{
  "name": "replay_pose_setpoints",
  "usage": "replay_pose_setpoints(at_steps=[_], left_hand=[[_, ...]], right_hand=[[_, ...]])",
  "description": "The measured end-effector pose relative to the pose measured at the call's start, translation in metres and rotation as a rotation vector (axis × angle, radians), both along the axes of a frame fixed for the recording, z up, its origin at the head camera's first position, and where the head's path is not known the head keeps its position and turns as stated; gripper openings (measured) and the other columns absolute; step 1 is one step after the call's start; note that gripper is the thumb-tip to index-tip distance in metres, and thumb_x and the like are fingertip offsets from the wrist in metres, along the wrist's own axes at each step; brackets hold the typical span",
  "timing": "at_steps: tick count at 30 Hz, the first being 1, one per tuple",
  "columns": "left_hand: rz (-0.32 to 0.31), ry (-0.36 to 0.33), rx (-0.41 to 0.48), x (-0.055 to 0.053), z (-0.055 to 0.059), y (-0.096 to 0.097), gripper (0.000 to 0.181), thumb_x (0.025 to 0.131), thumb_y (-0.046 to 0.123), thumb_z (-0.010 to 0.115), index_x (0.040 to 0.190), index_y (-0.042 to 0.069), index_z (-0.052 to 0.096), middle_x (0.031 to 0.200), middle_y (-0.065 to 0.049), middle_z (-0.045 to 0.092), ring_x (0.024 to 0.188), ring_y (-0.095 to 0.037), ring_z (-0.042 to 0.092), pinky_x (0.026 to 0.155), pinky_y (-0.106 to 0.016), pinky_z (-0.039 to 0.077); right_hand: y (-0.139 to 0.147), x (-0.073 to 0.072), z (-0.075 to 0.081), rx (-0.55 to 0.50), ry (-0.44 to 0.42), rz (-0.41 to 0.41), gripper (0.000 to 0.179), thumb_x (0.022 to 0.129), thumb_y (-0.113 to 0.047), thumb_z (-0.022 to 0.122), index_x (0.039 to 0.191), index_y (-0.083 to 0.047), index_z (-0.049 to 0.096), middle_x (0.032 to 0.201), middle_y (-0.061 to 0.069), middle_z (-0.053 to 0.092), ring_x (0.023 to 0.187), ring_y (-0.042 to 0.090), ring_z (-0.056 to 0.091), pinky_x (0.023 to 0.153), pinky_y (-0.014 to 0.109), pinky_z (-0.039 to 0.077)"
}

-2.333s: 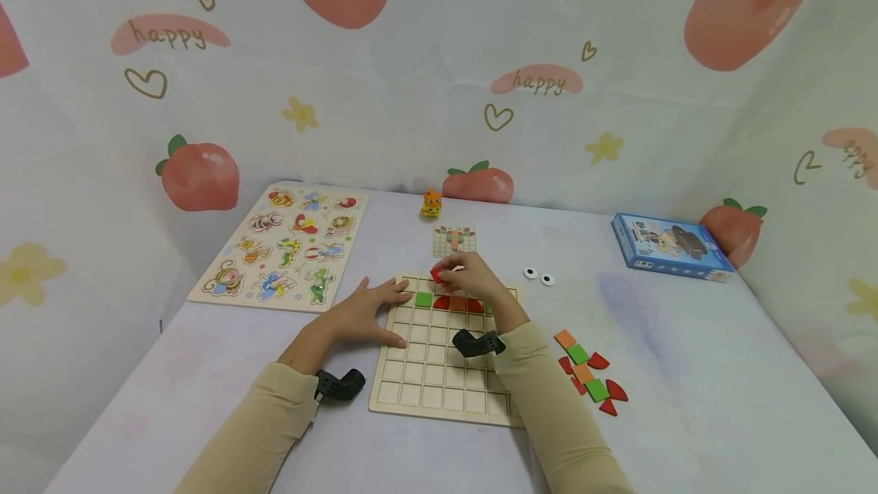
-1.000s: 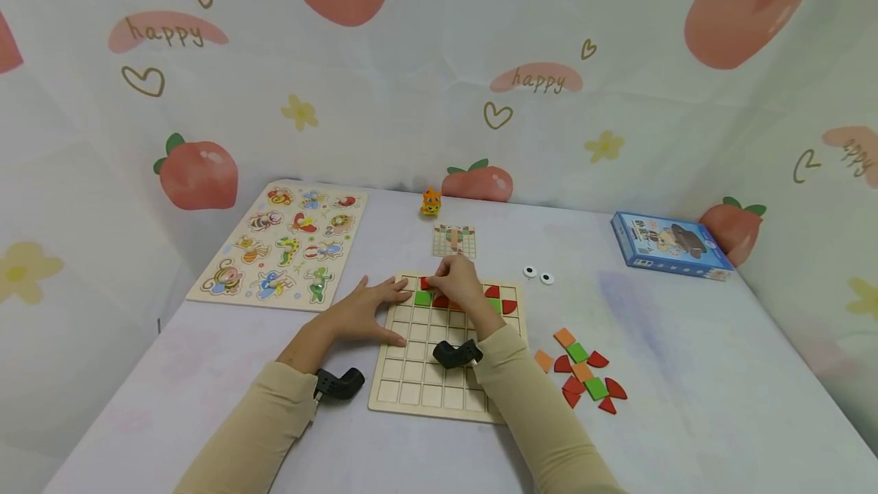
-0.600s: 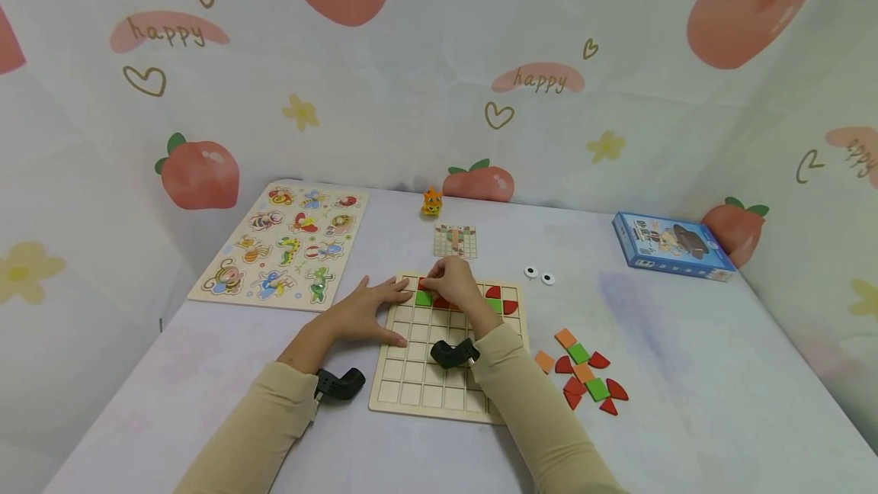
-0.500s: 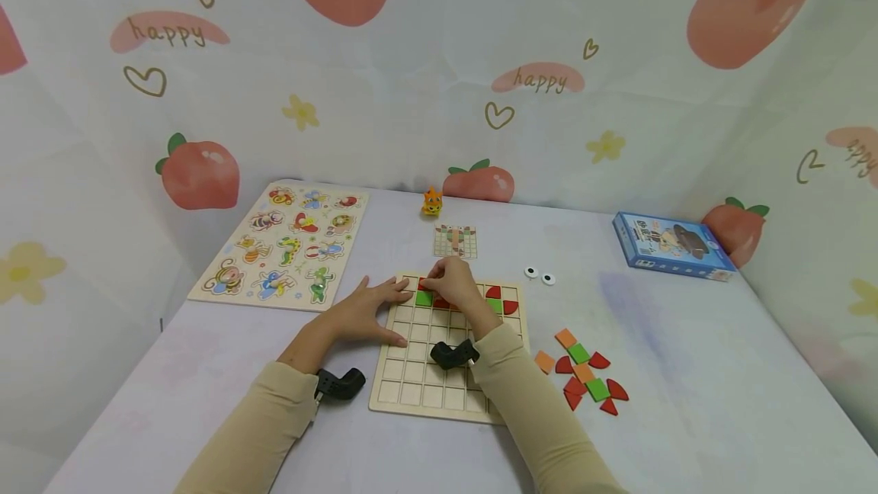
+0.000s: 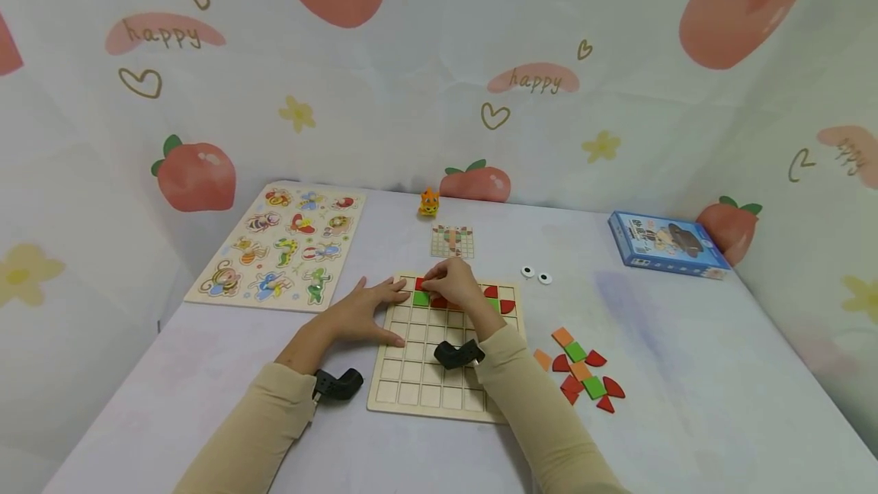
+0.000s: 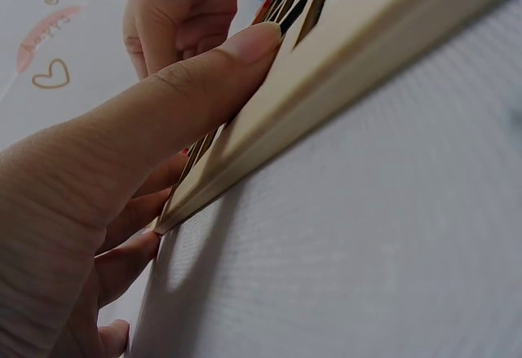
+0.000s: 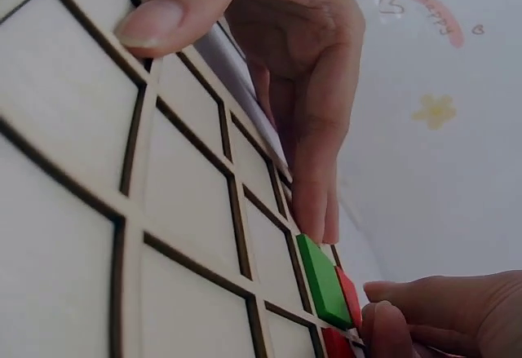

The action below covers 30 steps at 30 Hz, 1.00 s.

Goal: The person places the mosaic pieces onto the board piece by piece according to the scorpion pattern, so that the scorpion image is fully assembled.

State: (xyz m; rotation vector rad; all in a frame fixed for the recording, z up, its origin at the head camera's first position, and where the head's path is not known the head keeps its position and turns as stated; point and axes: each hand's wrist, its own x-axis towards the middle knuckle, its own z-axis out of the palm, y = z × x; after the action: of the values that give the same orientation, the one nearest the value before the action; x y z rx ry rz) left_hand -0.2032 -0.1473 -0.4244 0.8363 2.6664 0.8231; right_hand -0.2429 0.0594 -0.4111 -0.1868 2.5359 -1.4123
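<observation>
A wooden grid board (image 5: 410, 370) lies in front of me. My left hand (image 5: 357, 316) spreads over its left edge, thumb resting on the board and the other fingers along its far left part. At the second cell of the top row, my right hand (image 5: 456, 284) pinches a small red piece (image 5: 420, 283), its right side hidden by my fingertips. Directly below sits a green square (image 5: 421, 299); the right wrist view shows this green tile (image 7: 325, 283) beside the red piece (image 7: 349, 294). Further right are a red quarter-circle (image 5: 507, 306) and other tiles, partly behind my right hand.
Loose orange, green and red pieces (image 5: 575, 352) lie right of the board. Beyond it are a pattern card (image 5: 442, 251), an orange toy figure (image 5: 429, 203) and two eye discs (image 5: 527, 272). An insect puzzle (image 5: 236, 253) lies left; a blue box (image 5: 624, 246) stands back right.
Over the last two seconds my right hand has moved left with the red piece, down to the top row's second cell. Its fingertips now cover less of the piece. My left hand stays put.
</observation>
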Motion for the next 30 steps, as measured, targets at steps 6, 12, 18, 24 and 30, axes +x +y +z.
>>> replay_pose_setpoints(at_steps=[6,12,18,24,30], left_hand=[[0.002,0.002,-0.001,-0.001,0.000,-0.001,0.085,0.067,0.056,0.075,0.137,0.015,0.049,0.153,-0.003,0.029,0.144,-0.026,0.018,0.115,-0.058,-0.004],[0.007,0.008,-0.024,-0.001,-0.002,-0.004,0.087,0.066,0.057,0.075,0.137,0.015,0.048,0.153,-0.003,0.029,0.144,-0.027,0.018,0.115,-0.058,-0.003],[0.006,0.009,-0.037,0.001,-0.001,-0.005,0.085,0.068,0.056,0.074,0.137,0.014,0.048,0.154,-0.003,0.027,0.144,-0.026,0.017,0.115,-0.057,-0.003],[-0.023,-0.014,-0.046,0.014,0.001,-0.006,0.081,0.074,0.054,0.070,0.140,0.014,0.045,0.154,-0.002,0.025,0.145,-0.025,0.017,0.116,-0.057,-0.002],[-0.073,-0.009,-0.036,0.029,0.001,-0.011,0.078,0.075,0.054,0.069,0.137,0.012,0.048,0.154,-0.004,0.027,0.144,-0.026,0.019,0.114,-0.061,-0.001]], right_hand=[[0.010,0.005,0.006,-0.025,0.003,0.021,0.017,0.085,-0.011,0.067,0.096,0.001,0.070,0.088,0.014,0.071,0.066,0.012,0.067,0.064,0.026,0.057],[0.029,0.012,0.012,-0.031,-0.022,0.075,0.018,0.085,-0.014,0.067,0.095,0.001,0.070,0.080,0.012,0.070,0.059,0.009,0.061,0.060,0.023,0.054],[0.055,0.023,0.018,0.001,0.002,0.104,0.019,0.085,-0.015,0.068,0.096,0.000,0.071,0.084,0.010,0.069,0.062,0.009,0.058,0.059,0.024,0.052],[0.089,0.035,0.023,0.029,0.002,0.095,0.021,0.086,-0.015,0.066,0.099,0.001,0.069,0.085,0.011,0.069,0.067,0.012,0.062,0.064,0.028,0.056],[0.124,0.047,0.025,0.093,0.042,0.084,0.025,0.086,-0.016,0.066,0.101,0.003,0.068,0.081,0.013,0.068,0.062,0.017,0.061,0.060,0.033,0.054]])
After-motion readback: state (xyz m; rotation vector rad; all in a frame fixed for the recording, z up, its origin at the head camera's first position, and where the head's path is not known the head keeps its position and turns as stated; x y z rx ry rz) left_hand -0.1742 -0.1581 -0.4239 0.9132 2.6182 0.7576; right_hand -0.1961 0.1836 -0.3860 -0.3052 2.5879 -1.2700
